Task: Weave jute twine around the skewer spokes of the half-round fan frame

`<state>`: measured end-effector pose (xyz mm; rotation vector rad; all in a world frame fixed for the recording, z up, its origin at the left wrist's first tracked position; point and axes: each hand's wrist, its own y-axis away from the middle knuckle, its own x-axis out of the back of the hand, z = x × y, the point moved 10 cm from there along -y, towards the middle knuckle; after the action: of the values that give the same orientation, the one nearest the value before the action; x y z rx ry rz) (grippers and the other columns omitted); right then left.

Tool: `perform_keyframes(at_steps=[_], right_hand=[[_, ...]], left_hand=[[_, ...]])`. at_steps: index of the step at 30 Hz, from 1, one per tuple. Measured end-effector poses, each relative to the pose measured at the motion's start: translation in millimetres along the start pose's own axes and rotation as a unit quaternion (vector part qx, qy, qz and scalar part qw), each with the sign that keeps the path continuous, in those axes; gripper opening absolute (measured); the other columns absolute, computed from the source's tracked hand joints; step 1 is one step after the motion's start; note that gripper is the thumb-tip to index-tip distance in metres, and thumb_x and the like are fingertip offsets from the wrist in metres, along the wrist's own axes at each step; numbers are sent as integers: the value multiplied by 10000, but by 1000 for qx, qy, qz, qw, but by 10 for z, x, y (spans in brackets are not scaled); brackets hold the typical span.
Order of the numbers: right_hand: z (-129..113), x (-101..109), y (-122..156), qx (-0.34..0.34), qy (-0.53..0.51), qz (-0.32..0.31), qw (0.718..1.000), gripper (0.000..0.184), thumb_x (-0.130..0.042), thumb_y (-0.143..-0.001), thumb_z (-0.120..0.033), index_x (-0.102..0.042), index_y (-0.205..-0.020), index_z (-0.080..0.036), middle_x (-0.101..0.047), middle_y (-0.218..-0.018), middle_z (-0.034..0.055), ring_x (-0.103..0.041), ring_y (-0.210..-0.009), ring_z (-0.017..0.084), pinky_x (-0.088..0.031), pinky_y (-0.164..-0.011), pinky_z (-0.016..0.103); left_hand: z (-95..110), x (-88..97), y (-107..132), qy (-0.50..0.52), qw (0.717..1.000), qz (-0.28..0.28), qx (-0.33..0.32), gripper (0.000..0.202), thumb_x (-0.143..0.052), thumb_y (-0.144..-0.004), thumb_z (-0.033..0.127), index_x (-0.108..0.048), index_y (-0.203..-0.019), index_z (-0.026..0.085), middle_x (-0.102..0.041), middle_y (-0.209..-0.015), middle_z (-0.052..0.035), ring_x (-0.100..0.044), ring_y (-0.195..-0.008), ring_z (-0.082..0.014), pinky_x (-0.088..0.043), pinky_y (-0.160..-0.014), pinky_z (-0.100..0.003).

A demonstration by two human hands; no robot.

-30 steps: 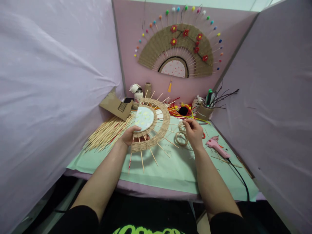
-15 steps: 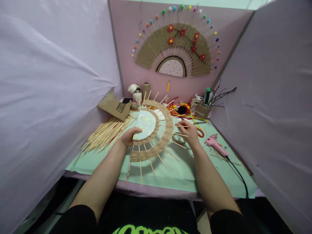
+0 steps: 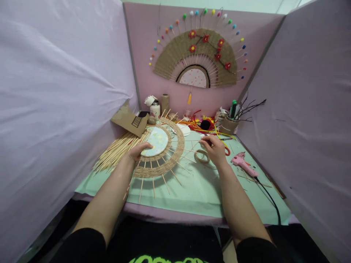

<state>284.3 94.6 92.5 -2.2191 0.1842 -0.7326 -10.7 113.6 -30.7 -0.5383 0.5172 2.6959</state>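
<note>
My left hand [image 3: 137,150] grips the flat inner side of a woven half-round fan [image 3: 179,148], its thumb over a pale blue patterned panel [image 3: 158,141]. Thin wooden sticks radiate through the fan's twine bands and stick out past the outer one. To the right of the fan, my right hand [image 3: 213,147] is closed in a pinch. A thin, pale strand, seemingly twine [image 3: 192,141], runs between its fingertips and the fan. Just below that hand lies a loose coil of twine [image 3: 202,156].
A pink glue gun [image 3: 244,163] with a black cord lies at right, near red-handled scissors [image 3: 227,150]. Bundled sticks [image 3: 117,151] and a cardboard piece [image 3: 130,120] are at left. Coloured pipe cleaners, jars and a pot of twigs [image 3: 229,125] line the back. A finished fan [image 3: 203,45] hangs behind.
The fan and my left hand have moved left, away from my right hand. My right hand stays in nearly the same place, and more of the twine coil shows.
</note>
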Motion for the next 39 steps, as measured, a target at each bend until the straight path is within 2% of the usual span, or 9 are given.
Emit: perform_keyframes(at_steps=[5,10,13,17,22,28,32,39], right_hand=[[-43,6,-9,28,1,6,1000,138,-564,-836,-328,-625,-805,-208,-629,-791,43,-567,-754,178,-445,-707,321],[-12,-4,-20,27,-8,2,1000,146,-544,-844,-326,-634,-832,-211,-632,-805,50,-572,-771,188,-446,-720,332],[82,-21,-16,-12,-19,-7,1000,165,-562,-825,-355,-636,-809,-208,-636,-778,41,-565,-716,178,-437,-680,317],[260,-52,23,-98,-49,-6,994,231,-583,-788,-407,-610,-720,-188,-579,-630,-1,-492,-575,140,-394,-573,273],[353,-127,79,-157,-96,6,983,315,-608,-750,-461,-560,-628,-175,-476,-536,-29,-404,-509,112,-336,-503,250],[296,-231,88,-164,-65,-30,984,312,-613,-742,-460,-627,-664,-158,-549,-586,2,-446,-539,125,-344,-522,260],[290,-239,78,-151,-65,-38,986,297,-604,-750,-450,-626,-689,-160,-574,-611,12,-467,-541,131,-350,-518,262],[321,13,32,-117,-27,26,992,240,-617,-750,-410,-611,-705,-175,-575,-606,4,-485,-555,137,-388,-548,267]], left_hand=[[-13,-35,24,11,1000,-21,3,470,-552,-657,105,-619,-1118,52,-724,-766,-119,-680,-636,-202,-537,-605,-263],[-96,-109,16,27,998,-45,17,365,-568,-634,96,-668,-984,74,-724,-745,-109,-681,-653,-202,-535,-604,-260],[-155,-193,4,35,996,-80,22,344,-572,-627,87,-674,-955,80,-720,-714,-103,-679,-638,-205,-529,-593,-266],[-201,-293,3,38,991,-123,22,434,-576,-615,102,-651,-1041,68,-718,-703,-106,-675,-624,-208,-521,-608,-281],[-224,-328,3,16,991,-132,18,559,-575,-611,136,-594,-1164,61,-725,-771,-127,-672,-626,-211,-501,-617,-286],[-262,-429,33,3,991,-134,31,537,-592,-588,119,-616,-1121,63,-726,-819,-132,-669,-616,-187,-492,-577,-247],[-306,-475,43,9,989,-137,48,568,-587,-588,108,-602,-1154,66,-728,-802,-125,-673,-624,-195,-494,-579,-254],[-338,-477,34,13,989,-134,59,579,-599,-584,105,-594,-1160,56,-728,-800,-120,-673,-617,-191,-507,-608,-261]])
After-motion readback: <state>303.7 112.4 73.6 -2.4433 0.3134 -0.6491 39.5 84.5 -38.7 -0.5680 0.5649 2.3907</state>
